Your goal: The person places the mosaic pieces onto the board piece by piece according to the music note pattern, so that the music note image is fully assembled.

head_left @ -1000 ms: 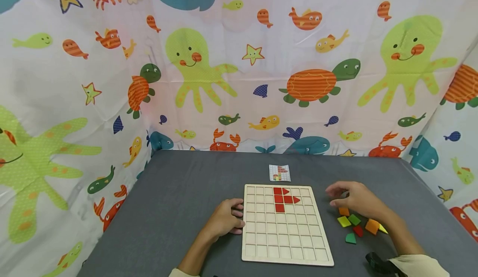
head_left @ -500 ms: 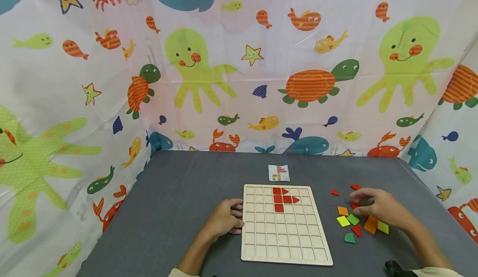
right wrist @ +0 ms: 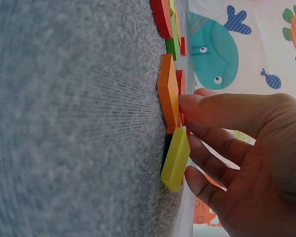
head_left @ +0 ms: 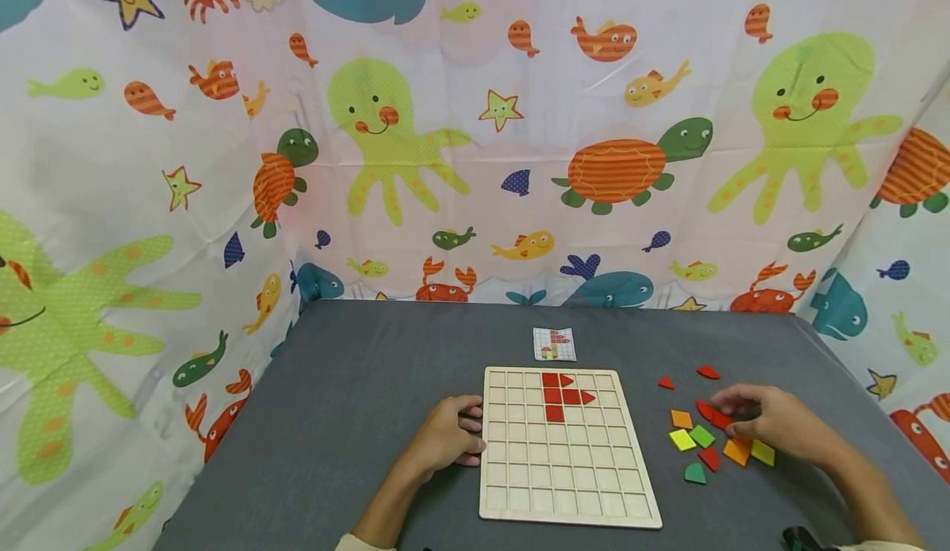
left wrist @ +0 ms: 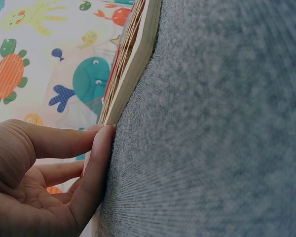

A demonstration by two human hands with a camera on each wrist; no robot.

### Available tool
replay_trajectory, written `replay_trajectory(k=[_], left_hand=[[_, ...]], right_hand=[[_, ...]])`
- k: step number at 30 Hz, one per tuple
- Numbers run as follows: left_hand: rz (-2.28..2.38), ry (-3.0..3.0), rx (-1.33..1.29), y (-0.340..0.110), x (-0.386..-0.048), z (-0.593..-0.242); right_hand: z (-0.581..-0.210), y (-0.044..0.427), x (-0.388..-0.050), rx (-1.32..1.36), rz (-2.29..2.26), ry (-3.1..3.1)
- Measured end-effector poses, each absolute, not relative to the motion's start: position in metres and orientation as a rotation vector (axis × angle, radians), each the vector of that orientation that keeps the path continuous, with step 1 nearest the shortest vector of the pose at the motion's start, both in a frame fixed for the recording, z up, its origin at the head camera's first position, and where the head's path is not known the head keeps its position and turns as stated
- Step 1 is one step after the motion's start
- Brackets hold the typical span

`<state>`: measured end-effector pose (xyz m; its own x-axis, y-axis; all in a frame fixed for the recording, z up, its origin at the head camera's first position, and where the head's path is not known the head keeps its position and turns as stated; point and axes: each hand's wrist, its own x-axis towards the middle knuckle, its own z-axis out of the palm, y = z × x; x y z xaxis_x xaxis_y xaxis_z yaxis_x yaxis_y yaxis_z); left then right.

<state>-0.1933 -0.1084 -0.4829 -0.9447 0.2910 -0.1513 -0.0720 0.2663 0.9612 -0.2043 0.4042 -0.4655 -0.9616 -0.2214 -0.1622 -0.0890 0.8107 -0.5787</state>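
Observation:
A pale wooden grid board [head_left: 571, 468] lies on the table with several red square and triangular tiles [head_left: 553, 397] set in its upper cells. My left hand [head_left: 445, 434] is at the board's left edge. In the left wrist view its thumb and a finger pinch the board's rim [left wrist: 138, 64]. Over the loose tiles at the right is my right hand [head_left: 775, 423]. Its thumb and fingers stand apart, reaching to red curved tiles [head_left: 718, 417]. In the right wrist view the thumb lies by an orange tile [right wrist: 167, 94] and a yellow tile [right wrist: 176, 160]; the index fingertip is hidden.
Behind the board lies a small printed pattern card [head_left: 554, 344]. Loose tiles include a yellow one [head_left: 682, 440], a dark green one [head_left: 694, 473] and a red triangle [head_left: 665, 383]. A sea-animal curtain [head_left: 460, 155] hangs along the grey table's [head_left: 371, 386] back and sides.
My right hand has moved right and nearer across the loose tiles, uncovering red tiles; the red curved ones now lie apart from its fingers' earlier place. My left hand and the board stay nearly still.

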Motion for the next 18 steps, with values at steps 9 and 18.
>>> replay_trajectory(k=[9,18], left_hand=[[1.732,2.233,0.204,-0.1079,-0.1915,-0.4812],[1.735,2.238,0.204,-0.1073,-0.1927,-0.4807]], right_hand=[[-0.4648,0.4049,-0.2052,-0.148,-0.751,2.798],[-0.4633,0.4031,-0.2042,-0.166,-0.747,2.806]])
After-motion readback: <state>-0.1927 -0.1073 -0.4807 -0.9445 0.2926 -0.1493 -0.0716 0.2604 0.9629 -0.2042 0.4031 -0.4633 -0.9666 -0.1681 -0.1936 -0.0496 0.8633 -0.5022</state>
